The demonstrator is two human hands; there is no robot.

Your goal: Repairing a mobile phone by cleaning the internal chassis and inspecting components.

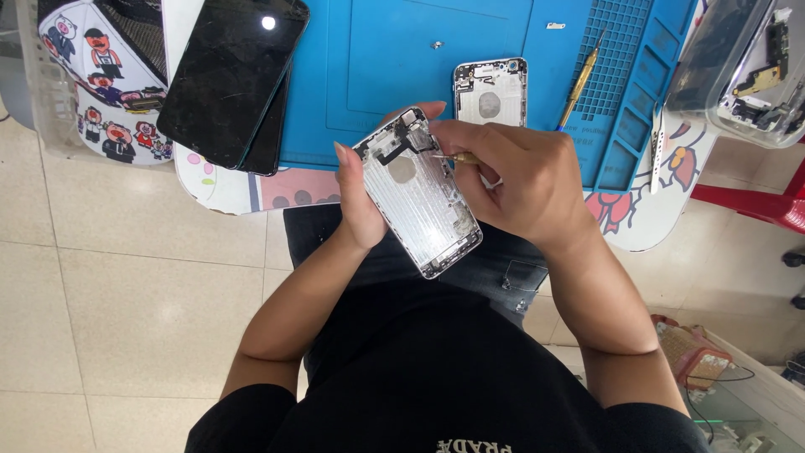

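Here, in the head view, the left hand [359,201] is clasping an opened silver phone housing [417,191] along its edge, above the lap. The right hand [511,180] is pinching a brass-tipped screwdriver [455,157], its tip touching the housing's upper part. A second housing [490,91] is lying on the blue mat [394,50] beyond.

Bare silver metal phone housing [419,195], matt blue rubbery mat [394,59], glossy black glass screens [231,75].

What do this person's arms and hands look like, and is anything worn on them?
Both forearms are bare. The left hand and right hand wear no gloves, and no rings or watch are visible. Fingernails are fairly long. Black short sleeves show at the upper arms.
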